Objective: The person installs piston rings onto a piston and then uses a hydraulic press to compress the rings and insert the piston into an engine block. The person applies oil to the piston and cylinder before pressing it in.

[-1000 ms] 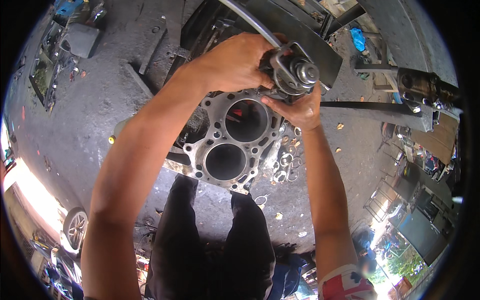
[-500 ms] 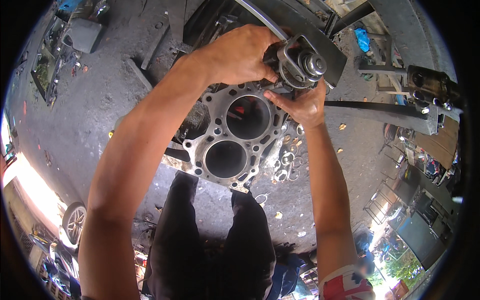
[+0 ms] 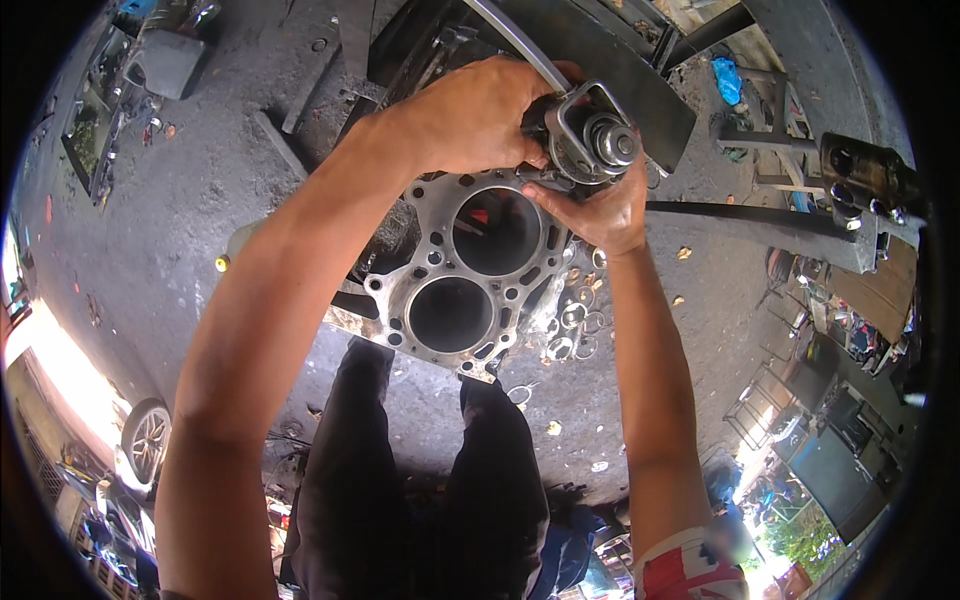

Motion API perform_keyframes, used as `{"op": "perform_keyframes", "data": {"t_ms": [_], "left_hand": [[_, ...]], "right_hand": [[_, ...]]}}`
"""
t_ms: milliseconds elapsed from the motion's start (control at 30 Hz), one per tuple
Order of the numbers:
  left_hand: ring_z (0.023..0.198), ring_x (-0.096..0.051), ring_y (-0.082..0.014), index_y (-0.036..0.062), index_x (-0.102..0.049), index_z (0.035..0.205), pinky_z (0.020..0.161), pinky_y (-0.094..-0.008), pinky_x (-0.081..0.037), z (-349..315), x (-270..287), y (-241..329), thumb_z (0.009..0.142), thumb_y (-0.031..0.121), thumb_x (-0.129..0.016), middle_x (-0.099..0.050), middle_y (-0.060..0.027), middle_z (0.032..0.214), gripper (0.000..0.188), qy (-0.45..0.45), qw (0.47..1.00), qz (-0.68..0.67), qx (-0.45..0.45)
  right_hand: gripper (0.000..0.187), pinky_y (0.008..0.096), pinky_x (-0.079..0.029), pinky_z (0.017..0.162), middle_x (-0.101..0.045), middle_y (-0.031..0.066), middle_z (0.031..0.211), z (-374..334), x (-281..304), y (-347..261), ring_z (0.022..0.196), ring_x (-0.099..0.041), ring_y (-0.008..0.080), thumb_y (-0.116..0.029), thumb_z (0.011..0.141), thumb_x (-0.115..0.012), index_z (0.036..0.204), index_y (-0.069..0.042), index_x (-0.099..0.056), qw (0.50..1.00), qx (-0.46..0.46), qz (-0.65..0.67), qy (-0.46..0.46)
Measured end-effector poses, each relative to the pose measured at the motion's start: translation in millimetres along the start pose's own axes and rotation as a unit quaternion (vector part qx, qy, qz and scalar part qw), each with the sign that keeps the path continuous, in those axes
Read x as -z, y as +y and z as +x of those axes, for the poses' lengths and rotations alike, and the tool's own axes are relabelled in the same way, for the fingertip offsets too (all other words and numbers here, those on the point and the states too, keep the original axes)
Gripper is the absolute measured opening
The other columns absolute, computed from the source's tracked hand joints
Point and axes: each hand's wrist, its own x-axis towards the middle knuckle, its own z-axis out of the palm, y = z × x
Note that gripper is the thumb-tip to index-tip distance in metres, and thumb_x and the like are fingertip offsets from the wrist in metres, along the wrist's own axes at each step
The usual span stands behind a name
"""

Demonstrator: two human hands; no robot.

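An engine block (image 3: 423, 262) with two round cylinder bores showing lies in front of my legs, its flat top face up. Over its far end sits a heavy metal assembly (image 3: 610, 140), with a round stepped head, a looped bracket and a long bar running up and away. My left hand (image 3: 480, 115) is closed around the assembly's left side, its thumb near the base. From the right, my right hand (image 3: 608, 215) grips the near side, thumb pointing left at the block's edge. Fingers of both hands are partly hidden behind the metal. Something red shows inside the farther bore.
Several metal rings (image 3: 573, 316) lie on the floor right of the block. A dark flat plate (image 3: 640, 95) stands beyond the assembly. At the right, a metal bench frame (image 3: 790, 235) holds a dark cylindrical part (image 3: 862, 170). A grey jug (image 3: 166, 64) lies far left.
The metal assembly has shifted slightly left and nearer, tilting a little, with both hands moving along with it. The engine block has stayed in place.
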Motion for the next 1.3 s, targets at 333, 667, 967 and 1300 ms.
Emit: {"op": "perform_keyframes", "data": {"t_ms": [333, 667, 967, 1300], "left_hand": [[0.116, -0.061, -0.0186, -0.0019, -0.059, 0.133, 0.104, -0.0308, -0.042, -24.6, -2.6, 6.3, 0.083, 0.012, -0.071, -0.068, -0.0083, 0.122, 0.053, 0.057, 0.866, -0.462, 0.182], [0.075, -0.063, -0.0158, 0.0111, -0.052, 0.075, 0.075, -0.029, -0.05, 7.4, 11.8, 81.7, 0.084, 0.0, -0.074, -0.065, -0.0028, 0.076, 0.026, 0.266, 0.73, -0.629, 0.03], [0.071, -0.042, -0.003, 0.008, -0.041, 0.08, 0.059, -0.0252, -0.038, -2.2, -19.7, 137.9, 0.077, -0.01, -0.06, -0.037, 0.0034, 0.073, 0.026, 0.212, 0.934, -0.288, 0.013], [0.095, -0.049, -0.0387, 0.0021, -0.053, 0.099, 0.083, -0.0455, -0.038, 4.2, -68.8, 111.8, 0.077, 0.003, -0.069, -0.053, -0.0182, 0.099, 0.027, 0.288, 0.933, -0.21, -0.038]], "right_hand": [[0.098, 0.0363, -0.056, 0.098, -0.066, 0.0153, 0.123, 4.2, 3.7, -5.4, 0.112, -0.068, 0.0237, -0.016, 0.054, -0.1, 0.136, 0.003, -0.05, 0.994, 0.026, -0.104, 0.017], [0.092, 0.0386, -0.056, 0.097, -0.069, 0.016, 0.121, -0.3, 5.3, -8.7, 0.112, -0.069, 0.0282, -0.023, 0.053, -0.099, 0.132, -0.002, -0.057, 0.986, -0.019, -0.165, 0.001], [0.038, 0.0309, -0.051, 0.094, -0.066, 0.0036, 0.116, -4.1, 28.0, -59.4, 0.107, -0.062, 0.0129, 0.001, 0.08, -0.076, 0.115, -0.003, -0.063, 0.984, -0.177, 0.002, -0.003], [0.027, 0.0299, -0.055, 0.08, -0.073, 0.0083, 0.099, 11.0, 0.2, -153.8, 0.089, -0.068, 0.0153, 0.003, 0.077, -0.087, 0.1, 0.001, -0.074, 0.964, -0.01, -0.151, 0.218]]}}
